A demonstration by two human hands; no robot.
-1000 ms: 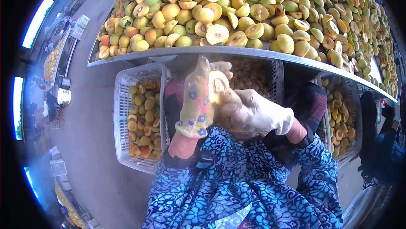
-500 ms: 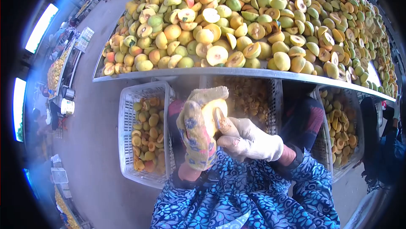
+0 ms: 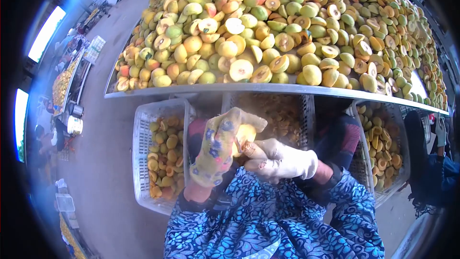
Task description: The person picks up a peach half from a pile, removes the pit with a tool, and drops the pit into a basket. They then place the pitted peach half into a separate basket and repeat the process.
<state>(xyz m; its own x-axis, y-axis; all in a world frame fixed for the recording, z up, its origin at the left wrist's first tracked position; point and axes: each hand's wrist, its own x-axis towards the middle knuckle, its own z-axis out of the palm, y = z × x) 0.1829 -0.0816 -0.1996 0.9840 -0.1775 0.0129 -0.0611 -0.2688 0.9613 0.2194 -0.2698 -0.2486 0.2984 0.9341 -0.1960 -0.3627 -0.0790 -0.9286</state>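
Note:
My left hand [image 3: 216,146], in a floral-patterned glove, is closed around a yellow peach half [image 3: 246,133]. Close against it, my right hand [image 3: 285,161] wears a pale, soiled glove, with its fingers curled and its thumb at the cut side of the fruit. A small curved metal pitting tool is in the right hand; its blade is mostly hidden now against the peach. Both hands are above my lap, just in front of a crate of pits and scraps [image 3: 280,115].
A metal-edged table [image 3: 268,88] ahead bears a heap of halved peaches [image 3: 287,41]. White plastic crates stand below it: one at left [image 3: 139,153] and one at right [image 3: 362,151], both with peach halves. Another person [image 3: 433,173] sits at far right; others work at far left.
The left hand has rolled over the peach half, and its fingers now cover more of it. The tool's blade, plainly visible before, is largely hidden. The view has shifted slightly.

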